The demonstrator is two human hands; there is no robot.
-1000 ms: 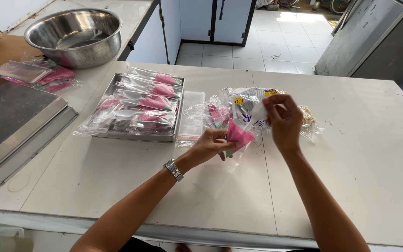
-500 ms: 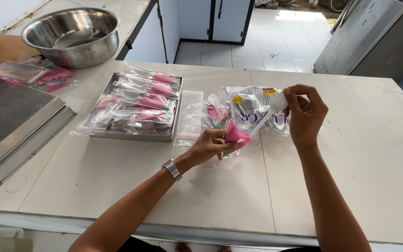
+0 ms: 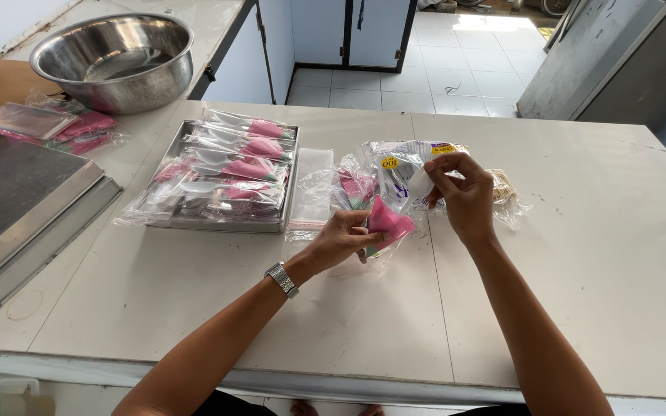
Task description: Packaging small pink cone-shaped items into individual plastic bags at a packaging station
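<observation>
Shiny metal bowl (image 3: 113, 58) and tray (image 3: 229, 225), glossy clear plastic bags (image 3: 225, 166), smooth matt table (image 3: 580, 254)

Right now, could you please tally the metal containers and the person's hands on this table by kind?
Steel mixing bowl: 1
Metal tray filled with wrapped pink pieces: 1
Flat metal tray, empty side up: 1
Hands: 2, the left hand holding a pink wrapped piece, the right hand at a bag of white plastic spoons
Total: 5
</observation>
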